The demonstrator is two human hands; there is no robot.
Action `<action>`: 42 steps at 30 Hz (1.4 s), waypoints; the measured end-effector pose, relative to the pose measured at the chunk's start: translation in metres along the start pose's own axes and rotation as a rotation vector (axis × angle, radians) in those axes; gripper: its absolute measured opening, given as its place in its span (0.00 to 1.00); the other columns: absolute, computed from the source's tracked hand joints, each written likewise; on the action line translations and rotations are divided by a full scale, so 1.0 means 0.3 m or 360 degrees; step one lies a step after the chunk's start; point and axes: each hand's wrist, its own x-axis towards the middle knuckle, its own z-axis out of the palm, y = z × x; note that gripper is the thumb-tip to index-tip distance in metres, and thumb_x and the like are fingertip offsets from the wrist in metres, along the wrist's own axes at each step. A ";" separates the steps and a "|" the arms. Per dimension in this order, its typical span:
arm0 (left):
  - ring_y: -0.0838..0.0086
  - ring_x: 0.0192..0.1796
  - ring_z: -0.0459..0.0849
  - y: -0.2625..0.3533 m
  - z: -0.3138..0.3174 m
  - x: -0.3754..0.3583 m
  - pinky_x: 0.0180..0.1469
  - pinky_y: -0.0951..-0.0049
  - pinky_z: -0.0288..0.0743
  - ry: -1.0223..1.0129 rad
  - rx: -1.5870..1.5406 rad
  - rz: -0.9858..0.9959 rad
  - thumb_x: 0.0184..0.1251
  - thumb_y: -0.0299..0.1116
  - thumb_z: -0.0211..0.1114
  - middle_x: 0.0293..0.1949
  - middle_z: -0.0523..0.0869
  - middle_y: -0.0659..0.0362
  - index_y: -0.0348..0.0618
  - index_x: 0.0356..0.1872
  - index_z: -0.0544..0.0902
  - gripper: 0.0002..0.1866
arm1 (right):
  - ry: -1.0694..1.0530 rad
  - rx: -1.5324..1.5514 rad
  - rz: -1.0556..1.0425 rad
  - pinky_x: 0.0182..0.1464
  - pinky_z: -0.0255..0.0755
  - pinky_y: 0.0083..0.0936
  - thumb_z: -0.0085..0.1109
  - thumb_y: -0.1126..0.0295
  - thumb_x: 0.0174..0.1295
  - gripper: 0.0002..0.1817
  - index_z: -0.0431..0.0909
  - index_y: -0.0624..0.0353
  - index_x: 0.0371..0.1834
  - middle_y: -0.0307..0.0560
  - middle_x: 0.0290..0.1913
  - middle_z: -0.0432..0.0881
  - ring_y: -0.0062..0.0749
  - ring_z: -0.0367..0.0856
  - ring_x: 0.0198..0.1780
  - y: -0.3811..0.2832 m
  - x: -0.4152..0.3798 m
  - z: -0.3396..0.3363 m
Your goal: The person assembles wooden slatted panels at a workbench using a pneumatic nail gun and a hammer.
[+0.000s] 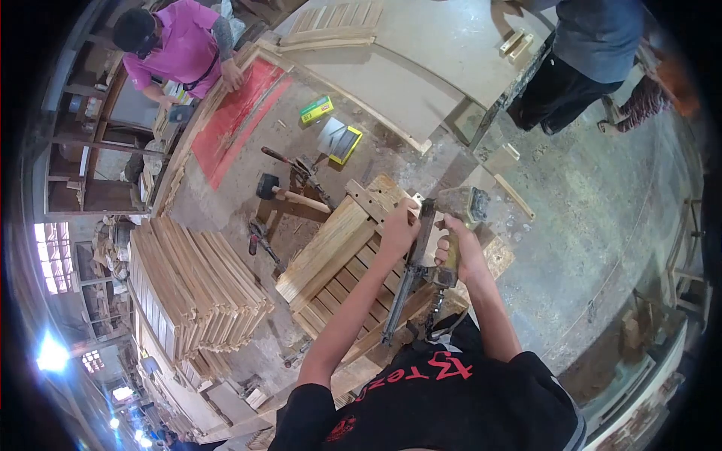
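My right hand (460, 244) is wrapped round the yellowish handle of a pneumatic nail gun (410, 282), its hose running back toward my body. The gun's nose is by the far corner of a slatted wooden panel (350, 282) with a thick edge board (327, 246). At that corner lies a short wooden block with dark holes (366, 201). My left hand (398, 227) is closed beside the gun's nose, fingers bent at a small pale piece; what they pinch is too small to make out.
Left of the panel lie a mallet (301, 198), clamps (263, 244) and a large stack of slatted wooden panels (199, 289). Beyond are yellow boxes (317, 110) and a red sheet (237, 124). A person in pink (184, 45) works far left; another person (590, 56) stands far right.
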 end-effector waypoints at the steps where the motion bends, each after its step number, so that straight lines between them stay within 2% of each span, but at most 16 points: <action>1: 0.54 0.32 0.84 0.009 -0.010 -0.005 0.36 0.60 0.76 -0.0016 -0.0038 -0.0048 0.54 0.21 0.64 0.26 0.82 0.48 0.38 0.45 0.74 0.16 | -0.0011 0.0005 0.0001 0.23 0.61 0.25 0.58 0.50 0.66 0.18 0.71 0.53 0.42 0.32 0.17 0.63 0.22 0.62 0.16 0.000 0.000 -0.002; 8: 0.52 0.31 0.85 0.038 -0.058 0.001 0.36 0.58 0.77 -0.0336 0.0341 -0.0155 0.50 0.21 0.65 0.25 0.83 0.47 0.36 0.47 0.74 0.20 | -0.0020 0.0007 0.0027 0.24 0.62 0.27 0.59 0.50 0.65 0.19 0.70 0.53 0.42 0.33 0.18 0.63 0.23 0.62 0.17 0.005 0.004 -0.009; 14: 0.52 0.32 0.86 0.045 -0.038 -0.004 0.39 0.58 0.78 -0.0223 0.0368 -0.0176 0.50 0.21 0.66 0.25 0.84 0.47 0.35 0.48 0.73 0.21 | -0.0005 0.0002 0.0032 0.25 0.63 0.27 0.59 0.51 0.65 0.18 0.71 0.53 0.42 0.33 0.18 0.64 0.23 0.63 0.17 0.007 0.002 -0.007; 17: 0.65 0.28 0.85 0.030 -0.016 -0.032 0.33 0.65 0.77 -0.0137 0.0242 -0.0217 0.52 0.22 0.67 0.22 0.82 0.53 0.37 0.48 0.72 0.21 | 0.0013 0.0011 0.0043 0.25 0.64 0.28 0.59 0.51 0.65 0.18 0.71 0.53 0.42 0.33 0.18 0.64 0.24 0.63 0.17 0.003 -0.003 -0.001; 20: 0.65 0.29 0.85 0.036 0.011 -0.063 0.34 0.66 0.78 -0.0062 0.0176 -0.0288 0.52 0.21 0.66 0.24 0.83 0.52 0.36 0.47 0.73 0.19 | -0.0006 0.0048 0.0065 0.24 0.64 0.28 0.60 0.53 0.64 0.17 0.71 0.53 0.41 0.34 0.18 0.65 0.25 0.65 0.17 0.006 0.008 -0.010; 23: 0.64 0.30 0.85 0.060 0.024 -0.087 0.35 0.66 0.78 0.0034 0.0243 -0.0194 0.53 0.21 0.65 0.28 0.83 0.50 0.34 0.45 0.73 0.17 | -0.0045 0.0107 0.0084 0.22 0.65 0.29 0.63 0.55 0.63 0.16 0.70 0.53 0.39 0.34 0.17 0.67 0.25 0.66 0.16 0.010 0.019 -0.023; 26: 0.53 0.30 0.84 0.090 0.024 -0.111 0.35 0.58 0.77 0.0105 0.0101 -0.0186 0.53 0.22 0.64 0.25 0.82 0.47 0.33 0.41 0.73 0.14 | -0.0040 0.0103 0.0076 0.23 0.66 0.29 0.62 0.56 0.62 0.15 0.70 0.53 0.39 0.35 0.18 0.68 0.26 0.67 0.16 0.013 0.016 -0.028; 29: 0.50 0.31 0.84 0.096 0.032 -0.126 0.35 0.59 0.76 0.0203 0.0077 -0.0147 0.53 0.22 0.63 0.25 0.81 0.45 0.33 0.39 0.73 0.13 | -0.0034 0.0094 0.0048 0.23 0.67 0.30 0.62 0.58 0.62 0.15 0.70 0.53 0.39 0.35 0.18 0.68 0.26 0.68 0.16 0.018 0.014 -0.029; 32: 0.61 0.33 0.86 0.094 0.032 -0.128 0.37 0.65 0.78 0.0163 0.0148 -0.0227 0.53 0.21 0.65 0.31 0.84 0.47 0.32 0.44 0.76 0.15 | -0.0048 0.0097 0.0032 0.23 0.67 0.30 0.62 0.58 0.62 0.14 0.70 0.53 0.39 0.36 0.18 0.69 0.26 0.68 0.17 0.019 0.011 -0.030; 35: 0.60 0.34 0.86 0.064 0.033 -0.122 0.38 0.65 0.77 0.0175 0.0250 -0.0047 0.53 0.23 0.66 0.33 0.85 0.48 0.32 0.40 0.78 0.13 | -0.0044 0.0104 0.0033 0.23 0.67 0.30 0.62 0.59 0.61 0.14 0.70 0.53 0.39 0.36 0.18 0.69 0.26 0.68 0.17 0.023 0.013 -0.033; 38: 0.59 0.35 0.86 0.061 0.026 -0.138 0.37 0.66 0.77 0.0198 0.0351 -0.0004 0.53 0.25 0.66 0.34 0.86 0.49 0.33 0.37 0.80 0.10 | -0.0050 0.0105 0.0040 0.23 0.67 0.30 0.62 0.59 0.62 0.13 0.71 0.53 0.39 0.35 0.18 0.68 0.26 0.68 0.17 0.025 0.015 -0.038; 42: 0.64 0.34 0.85 0.059 0.025 -0.167 0.39 0.69 0.77 0.0262 0.0275 -0.0047 0.54 0.26 0.67 0.33 0.86 0.51 0.35 0.37 0.81 0.10 | -0.0087 0.0113 0.0042 0.23 0.67 0.29 0.61 0.59 0.62 0.13 0.72 0.53 0.40 0.34 0.18 0.68 0.26 0.68 0.17 0.025 0.012 -0.038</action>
